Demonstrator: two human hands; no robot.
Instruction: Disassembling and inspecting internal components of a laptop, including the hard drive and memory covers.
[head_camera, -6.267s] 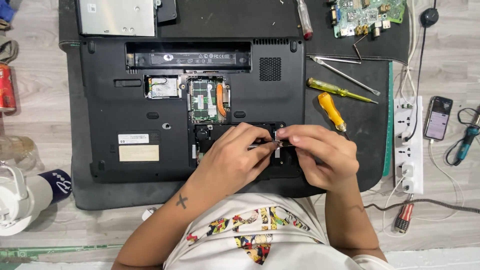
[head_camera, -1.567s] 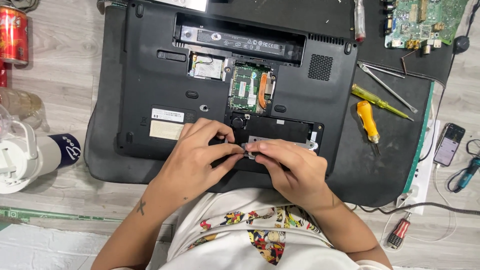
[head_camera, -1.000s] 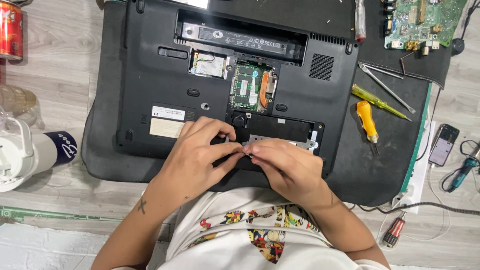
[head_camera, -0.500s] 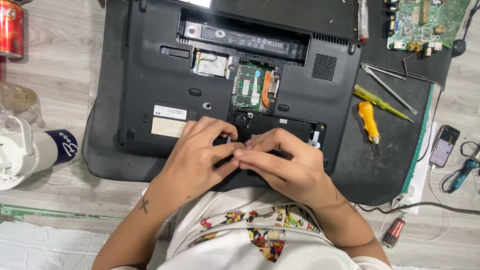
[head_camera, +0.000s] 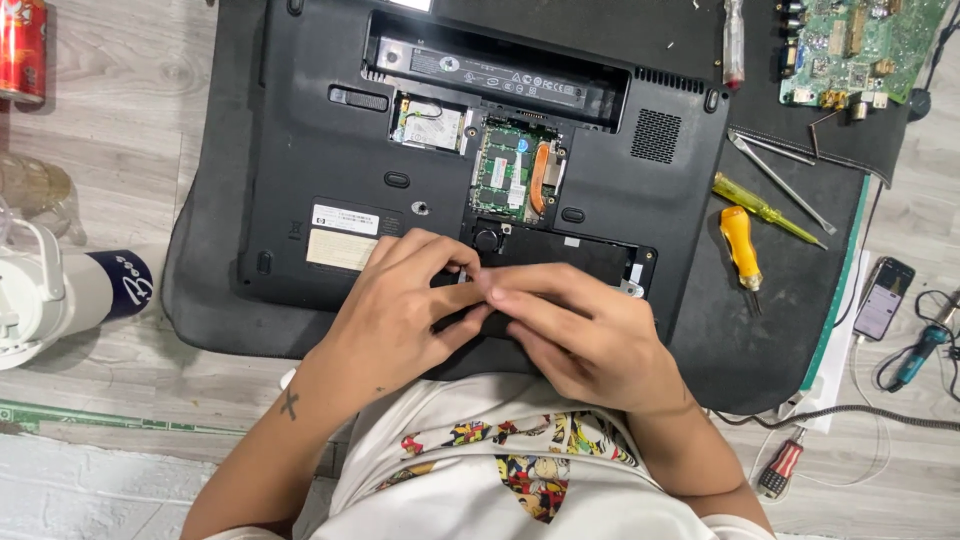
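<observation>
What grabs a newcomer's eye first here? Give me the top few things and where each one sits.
First, the two hands, left hand and right hand, pressed together fingertip to fingertip at the near edge of an upturned black laptop in the middle. Above them an open bay shows a green board. To the right on the dark mat lies an orange screwdriver, and a red can stands far left.

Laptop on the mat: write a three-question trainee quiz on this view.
1. True or false: the laptop lies with its underside up.
2. Which lies right of the laptop? A) orange-handled screwdriver B) hammer C) scissors
3. Fill in: both hands meet at the open ___ along the laptop's near edge.

Key: 1 true; 2 A; 3 bay. The left hand and right hand touch fingertips over the bay; what they pinch is hidden.
</observation>
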